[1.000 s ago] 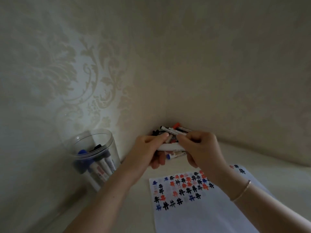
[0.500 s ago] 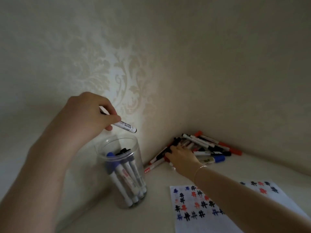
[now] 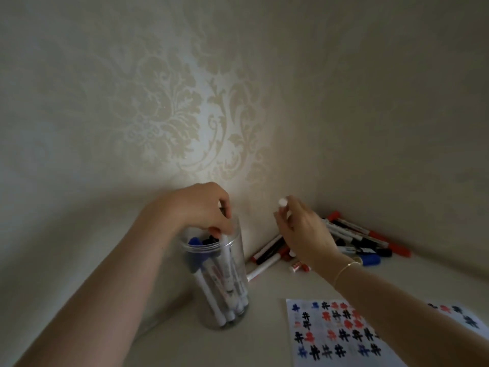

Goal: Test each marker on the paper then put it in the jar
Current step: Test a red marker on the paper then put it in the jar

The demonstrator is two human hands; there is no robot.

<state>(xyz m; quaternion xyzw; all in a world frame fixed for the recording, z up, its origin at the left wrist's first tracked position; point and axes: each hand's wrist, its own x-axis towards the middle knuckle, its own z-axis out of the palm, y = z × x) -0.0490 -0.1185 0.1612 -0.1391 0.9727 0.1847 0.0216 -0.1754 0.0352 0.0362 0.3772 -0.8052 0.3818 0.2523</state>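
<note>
A clear jar (image 3: 239, 263) stands near the wall with several white markers upright inside. My left hand (image 3: 201, 210) is at the jar's mouth, fingers curled round a white marker (image 3: 225, 243) that points down into the jar. My right hand (image 3: 304, 234) hovers above the loose pile of markers (image 3: 362, 238) in the corner and pinches a white marker, whose end (image 3: 283, 202) sticks up past the fingers. The test paper (image 3: 330, 337), covered with black, red and blue hash marks, lies at the lower right under my right forearm.
Patterned walls meet in a corner just behind the jar and the pile. A few red-capped markers (image 3: 267, 254) lie between the jar and my right hand. Pale tabletop (image 3: 264, 327) shows between the jar and the paper.
My left hand has come down from above the jar to its mouth with the marker. My right hand has lifted off the pile with a white marker in its fingers.
</note>
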